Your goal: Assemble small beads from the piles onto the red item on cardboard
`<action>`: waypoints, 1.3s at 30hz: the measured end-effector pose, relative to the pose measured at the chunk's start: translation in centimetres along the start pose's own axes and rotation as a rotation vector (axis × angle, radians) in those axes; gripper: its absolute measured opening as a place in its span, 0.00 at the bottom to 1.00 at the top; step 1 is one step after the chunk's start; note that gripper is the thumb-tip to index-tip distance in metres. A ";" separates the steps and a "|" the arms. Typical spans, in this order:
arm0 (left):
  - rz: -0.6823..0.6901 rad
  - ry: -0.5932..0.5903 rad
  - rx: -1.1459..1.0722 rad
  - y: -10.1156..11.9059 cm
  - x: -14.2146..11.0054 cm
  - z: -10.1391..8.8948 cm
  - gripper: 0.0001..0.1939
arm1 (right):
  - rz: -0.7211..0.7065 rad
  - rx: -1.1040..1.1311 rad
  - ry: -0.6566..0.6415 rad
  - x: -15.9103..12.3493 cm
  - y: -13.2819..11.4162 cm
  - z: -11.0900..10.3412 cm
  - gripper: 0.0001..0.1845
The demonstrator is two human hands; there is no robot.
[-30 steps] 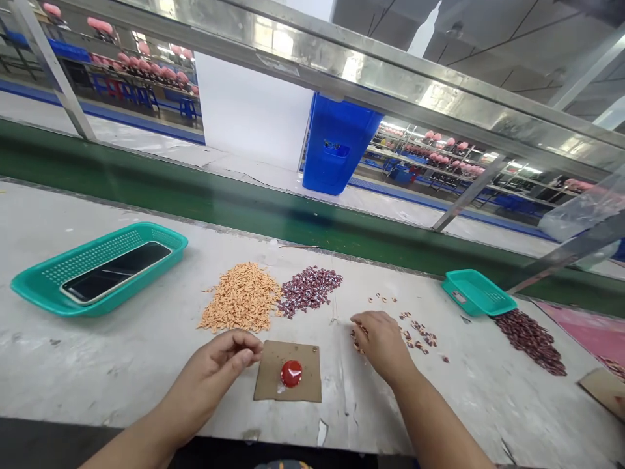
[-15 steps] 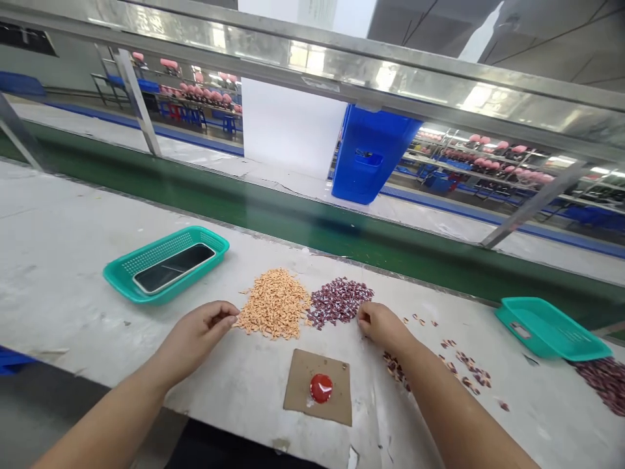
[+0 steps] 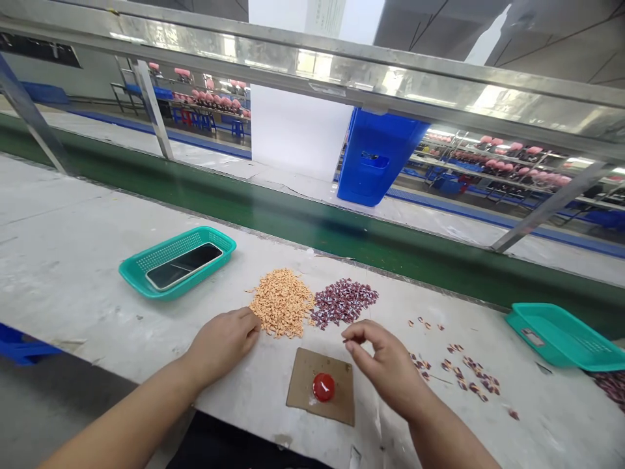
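My left hand [image 3: 225,344] rests at the left edge of a heap of small orange pieces [image 3: 283,303], its fingers curled and their tips hidden. To the right of that heap lies a heap of small dark purple pieces [image 3: 344,301]. My right hand [image 3: 385,365] is just in front of the purple heap, thumb and forefinger pinched on what looks like a small dark purple piece [image 3: 346,341]. Between the hands a brown cardboard square [image 3: 319,412] lies on the table, with a glossy red disc or shallow cap [image 3: 323,387] on it.
A green basket [image 3: 141,291] holding a phone [image 3: 185,266] stands at left. Several two-coloured pieces [image 3: 471,374] lie scattered beyond my right forearm. Another green basket [image 3: 561,339] is at far right. A blue bin [image 3: 378,163] stands behind the green strip [image 3: 303,225].
My right hand has drawn back from the purple heap toward the cardboard, fingers pinched. My left hand has moved slightly right and turned palm down at the orange heap. The view has shifted slightly.
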State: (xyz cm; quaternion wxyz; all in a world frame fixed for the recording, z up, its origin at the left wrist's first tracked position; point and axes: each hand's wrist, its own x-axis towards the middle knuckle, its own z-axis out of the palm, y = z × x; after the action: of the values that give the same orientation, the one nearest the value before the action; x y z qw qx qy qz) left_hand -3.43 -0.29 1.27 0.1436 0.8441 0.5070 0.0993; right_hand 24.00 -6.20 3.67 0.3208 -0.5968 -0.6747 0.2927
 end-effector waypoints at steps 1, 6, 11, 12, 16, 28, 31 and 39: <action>0.009 -0.002 -0.032 0.5 -0.3 -0.1 0.11 | 0.013 0.102 -0.022 -0.5 -0.8 0.6 0.05; 0.074 -0.047 -0.365 3.7 -2.1 0.5 0.07 | 0.119 0.591 -0.233 -1.8 -3.4 4.4 0.04; 0.112 -0.031 -0.616 5.5 -3.2 1.3 0.05 | 0.103 0.817 -0.275 -2.2 -3.5 6.2 0.11; 0.090 -0.026 -0.660 5.6 -3.3 1.4 0.05 | 0.112 0.845 -0.266 -2.3 -3.4 6.3 0.12; -0.010 -0.023 -0.856 6.0 -3.5 1.8 0.05 | 0.156 0.941 -0.223 -3.0 -2.8 6.6 0.14; -0.275 -0.307 -1.582 7.3 -3.6 3.2 0.13 | 0.080 1.030 -0.285 -4.2 -2.0 6.8 0.08; -0.241 -0.302 -1.577 7.2 -3.8 3.3 0.13 | 0.076 1.018 -0.274 -4.4 -2.0 6.8 0.07; -0.273 -0.269 -1.540 7.6 -3.9 3.3 0.13 | 0.132 0.747 -0.048 -4.9 -0.1 5.5 0.10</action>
State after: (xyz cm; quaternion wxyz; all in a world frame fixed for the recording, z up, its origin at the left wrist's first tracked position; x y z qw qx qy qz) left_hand 2.09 -7.56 0.68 0.7579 0.4427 0.3731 0.3007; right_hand 20.04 -11.10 -0.03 0.4809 -0.4738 -0.4891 0.5523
